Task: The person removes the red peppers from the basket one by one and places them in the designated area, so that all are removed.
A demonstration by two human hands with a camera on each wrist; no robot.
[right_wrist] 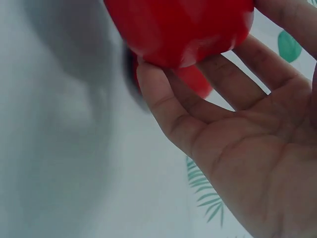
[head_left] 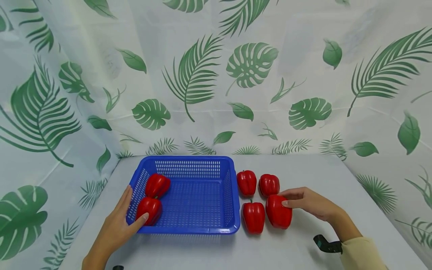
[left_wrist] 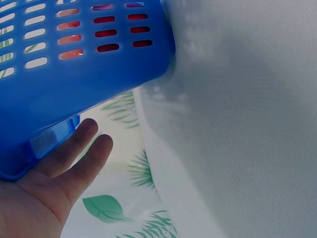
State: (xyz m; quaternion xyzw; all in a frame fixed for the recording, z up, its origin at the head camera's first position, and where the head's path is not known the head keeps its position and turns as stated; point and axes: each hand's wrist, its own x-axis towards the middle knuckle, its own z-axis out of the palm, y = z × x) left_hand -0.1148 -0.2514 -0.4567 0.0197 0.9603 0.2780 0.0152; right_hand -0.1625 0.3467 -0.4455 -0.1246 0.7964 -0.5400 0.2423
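Observation:
A blue plastic basket (head_left: 189, 228) with slotted walls stands on the table, two red bell peppers (head_left: 158, 185) lying along its left side. My left hand (head_left: 114, 225) holds its front left corner, thumb over the front rim and fingers along the left side; in the left wrist view two fingers stretch out past the basket wall (left_wrist: 89, 94). To the right of the basket, my right hand (head_left: 312, 204) grips a red bell pepper (head_left: 278, 212) between thumb and fingers. In the right wrist view, the fingers (right_wrist: 158, 94) curve under this pepper's end.
Three more red bell peppers stand close to the held one: one to its left (head_left: 254, 217) and two behind, at left (head_left: 246, 183) and right (head_left: 269, 184). A leaf-print curtain (head_left: 209, 123) encloses the white table (head_left: 297, 168) at the back and sides.

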